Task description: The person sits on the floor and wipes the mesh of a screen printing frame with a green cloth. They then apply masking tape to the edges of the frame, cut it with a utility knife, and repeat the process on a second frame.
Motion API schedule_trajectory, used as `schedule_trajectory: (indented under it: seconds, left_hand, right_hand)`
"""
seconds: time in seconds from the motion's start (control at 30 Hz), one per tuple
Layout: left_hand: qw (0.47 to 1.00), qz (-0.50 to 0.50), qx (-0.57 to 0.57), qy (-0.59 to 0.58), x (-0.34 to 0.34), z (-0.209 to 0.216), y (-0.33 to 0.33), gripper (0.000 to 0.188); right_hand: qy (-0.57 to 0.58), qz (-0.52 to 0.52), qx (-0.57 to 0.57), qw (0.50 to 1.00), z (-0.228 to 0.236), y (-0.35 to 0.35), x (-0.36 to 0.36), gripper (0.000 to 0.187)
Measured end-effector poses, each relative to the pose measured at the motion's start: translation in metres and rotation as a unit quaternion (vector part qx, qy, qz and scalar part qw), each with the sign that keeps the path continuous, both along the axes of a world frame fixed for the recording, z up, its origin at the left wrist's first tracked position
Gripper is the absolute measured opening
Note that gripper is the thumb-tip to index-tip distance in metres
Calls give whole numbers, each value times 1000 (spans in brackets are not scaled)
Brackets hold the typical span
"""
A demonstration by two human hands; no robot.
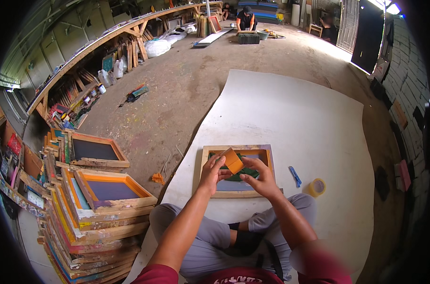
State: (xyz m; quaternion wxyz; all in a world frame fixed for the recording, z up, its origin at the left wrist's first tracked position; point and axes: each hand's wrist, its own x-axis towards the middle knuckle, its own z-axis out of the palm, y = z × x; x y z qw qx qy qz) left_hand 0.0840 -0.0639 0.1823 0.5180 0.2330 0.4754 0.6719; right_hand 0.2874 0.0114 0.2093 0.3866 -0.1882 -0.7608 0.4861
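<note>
Between the thumb and fingers of my left hand (212, 173) is a flat, shiny orange-brown square piece (233, 161); I cannot make out its material. My right hand (261, 177) is at the piece's right side, thumb and forefinger apart, the forefinger close to its edge. Both hands are above a wooden screen-printing frame (238, 194), which lies flat in front of my crossed legs. Dark green patches (257, 169) show on its mesh, partly hidden by my hands. A blue cutter knife (295, 176) and a roll of yellowish tape (317, 187) lie right of the frame.
A white sheet (290, 113) covers the floor under me. Stacked wooden screen frames (106, 227) rise close on my left. An orange scrap (158, 178) and a dark tool-like bundle (137, 93) lie on the floor. A person (246, 21) works at the far end.
</note>
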Motion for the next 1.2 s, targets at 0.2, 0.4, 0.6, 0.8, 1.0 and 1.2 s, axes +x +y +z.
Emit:
schedule_trajectory:
  seconds: [0.2,0.4,0.6,0.8,1.0,1.2]
  left_hand:
    - [998,34,-17,52,5,6,-4,60]
    - [997,39,-38,50,3,2,-3,57]
    - [997,29,-45,50,7,4,-2,56]
    - [996,15,-73,54,10,8,-2,59]
    - [989,-35,-144,15,4,2,-2,61]
    - [984,23,-20,176,3,-19,-6,62]
  right_hand:
    - [-11,-36,3,999,-12,-2,-8,45]
    - [8,-53,-23,998,-19,-4,-11,41]
    - [6,-52,-68,996,-20,0,-10,30]
    - [-13,-54,-69,996,-20,4,-9,18]
    - [5,-42,-27,999,-10,4,-11,15]
    - [-134,-95,-13,986,3,8,-19,18]
